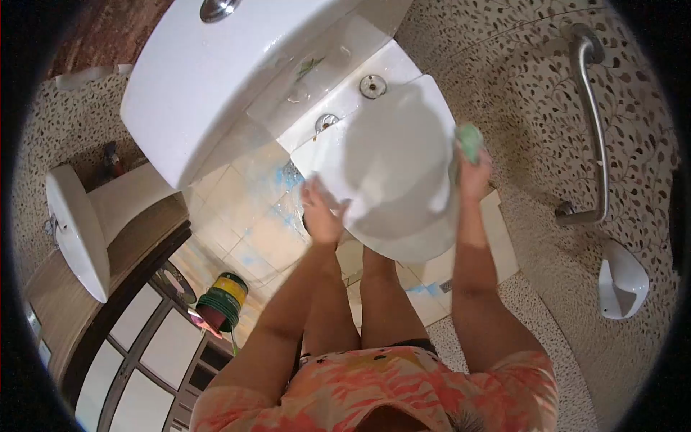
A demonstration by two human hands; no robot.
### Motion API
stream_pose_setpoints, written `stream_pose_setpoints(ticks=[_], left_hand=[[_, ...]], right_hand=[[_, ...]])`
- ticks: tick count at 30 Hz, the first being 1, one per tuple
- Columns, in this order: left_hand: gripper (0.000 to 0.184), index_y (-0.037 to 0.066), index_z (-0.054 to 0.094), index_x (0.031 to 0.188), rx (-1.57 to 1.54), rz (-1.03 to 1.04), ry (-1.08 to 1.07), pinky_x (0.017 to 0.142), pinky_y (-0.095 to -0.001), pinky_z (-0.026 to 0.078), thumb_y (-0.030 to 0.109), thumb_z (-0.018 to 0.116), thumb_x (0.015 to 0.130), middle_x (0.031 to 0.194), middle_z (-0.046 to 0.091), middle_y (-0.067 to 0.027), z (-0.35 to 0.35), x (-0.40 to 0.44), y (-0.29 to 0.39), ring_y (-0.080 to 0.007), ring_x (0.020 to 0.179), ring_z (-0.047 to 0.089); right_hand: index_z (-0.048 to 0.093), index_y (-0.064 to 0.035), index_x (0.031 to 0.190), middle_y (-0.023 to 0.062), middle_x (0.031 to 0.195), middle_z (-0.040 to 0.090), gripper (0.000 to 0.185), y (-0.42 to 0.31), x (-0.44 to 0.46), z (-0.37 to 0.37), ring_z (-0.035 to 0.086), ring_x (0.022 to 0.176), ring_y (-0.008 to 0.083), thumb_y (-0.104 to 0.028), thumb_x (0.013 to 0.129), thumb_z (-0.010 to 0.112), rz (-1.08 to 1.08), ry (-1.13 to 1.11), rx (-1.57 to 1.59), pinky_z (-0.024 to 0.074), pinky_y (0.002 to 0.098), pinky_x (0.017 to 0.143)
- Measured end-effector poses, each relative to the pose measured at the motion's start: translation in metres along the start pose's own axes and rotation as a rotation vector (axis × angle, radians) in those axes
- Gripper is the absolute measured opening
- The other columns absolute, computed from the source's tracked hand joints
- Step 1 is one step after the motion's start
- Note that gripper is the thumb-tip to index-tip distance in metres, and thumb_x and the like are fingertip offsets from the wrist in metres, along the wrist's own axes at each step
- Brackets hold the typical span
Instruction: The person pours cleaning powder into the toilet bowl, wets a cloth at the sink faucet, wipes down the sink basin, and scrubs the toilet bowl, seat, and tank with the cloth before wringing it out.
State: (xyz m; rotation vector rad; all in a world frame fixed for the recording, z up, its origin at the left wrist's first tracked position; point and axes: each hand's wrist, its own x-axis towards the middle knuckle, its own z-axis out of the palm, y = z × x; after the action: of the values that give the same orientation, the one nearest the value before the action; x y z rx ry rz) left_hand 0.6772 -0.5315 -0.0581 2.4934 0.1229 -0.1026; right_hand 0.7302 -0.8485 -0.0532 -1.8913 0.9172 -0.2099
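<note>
A white toilet lid [403, 165] is closed over the bowl below me, with shadows across its wet-looking top. My right hand [475, 175] is at the lid's right edge, closed around a green sponge [470, 142], slightly blurred. At the lid's left edge, my left hand [324, 214] has its fingers apart and appears to hold nothing. Whether its fingertips press on the lid is hard to tell. Two round metal hinge fittings, one a chrome hinge cap [373, 86], sit behind the lid. The white cistern [237, 72] with its chrome button rises beyond.
On the right wall are a metal grab bar [596, 129] and a white paper holder [623, 281]. A white washbasin [75, 230] stands at left. A green and yellow bucket [223, 299] is on the tiled floor [266, 237], which has blue smears.
</note>
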Motion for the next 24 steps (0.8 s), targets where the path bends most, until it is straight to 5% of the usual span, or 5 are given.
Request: stream_pose_setpoints(ticks=[2, 5, 11, 15, 24], left_hand=[[0.115, -0.002, 0.002, 0.139, 0.017, 0.021, -0.118, 0.093, -0.0425, 0.038, 0.015, 0.083, 0.06, 0.124, 0.035, -0.0313, -0.016, 0.027, -0.014, -0.0436, 0.103, 0.046], [0.133, 0.007, -0.025, 0.136, -0.142, -0.229, -0.43, 0.092, -0.0446, 0.041, 0.007, 0.082, 0.058, 0.124, 0.033, -0.0395, -0.005, 0.041, -0.022, -0.0493, 0.105, 0.046], [0.143, 0.018, -0.027, 0.137, -0.006, -0.365, -0.564, 0.087, -0.0407, 0.047, 0.012, 0.087, 0.05, 0.13, 0.03, -0.0391, -0.024, 0.051, -0.011, -0.0435, 0.108, 0.051], [0.149, 0.02, -0.031, 0.135, 0.147, -0.415, -0.701, 0.088, -0.0389, 0.048, 0.022, 0.089, 0.047, 0.135, 0.022, -0.0395, -0.031, 0.064, 0.001, -0.0424, 0.11, 0.051], [0.15, 0.021, -0.027, 0.137, 0.177, -0.37, -0.604, 0.088, -0.0401, 0.047, 0.023, 0.09, 0.044, 0.13, 0.031, -0.0401, -0.027, 0.064, -0.005, -0.0419, 0.109, 0.052]], right_hand=[[0.063, -0.0025, 0.102, 0.016, 0.109, 0.059, 0.053, 0.006, -0.005, 0.091, 0.054, 0.099, 0.0348, -0.044, 0.07, 0.07, -0.438, 0.157, -0.517, 0.0374, 0.0446, 0.093], [0.058, -0.0054, 0.115, 0.0159, 0.116, 0.054, 0.048, -0.003, -0.107, 0.175, 0.048, 0.107, 0.0344, -0.024, 0.071, 0.06, -0.611, -0.217, -0.831, 0.0348, 0.0504, 0.091], [0.056, -0.0211, 0.119, 0.013, 0.117, 0.055, 0.052, 0.086, -0.157, 0.001, 0.056, 0.098, 0.0314, -0.021, 0.068, 0.066, -0.699, -0.519, -0.883, 0.0473, 0.0424, 0.079], [0.057, -0.0005, 0.113, 0.0234, 0.105, 0.057, 0.044, 0.043, -0.046, 0.042, 0.057, 0.09, 0.0381, -0.035, 0.086, 0.055, -0.335, 0.316, -0.763, 0.0469, 0.0462, 0.079], [0.064, -0.0162, 0.102, 0.0186, 0.11, 0.056, 0.035, 0.083, -0.187, 0.047, 0.056, 0.098, 0.0354, -0.023, 0.068, 0.068, -0.727, -0.562, -0.674, 0.0492, 0.0437, 0.077]])
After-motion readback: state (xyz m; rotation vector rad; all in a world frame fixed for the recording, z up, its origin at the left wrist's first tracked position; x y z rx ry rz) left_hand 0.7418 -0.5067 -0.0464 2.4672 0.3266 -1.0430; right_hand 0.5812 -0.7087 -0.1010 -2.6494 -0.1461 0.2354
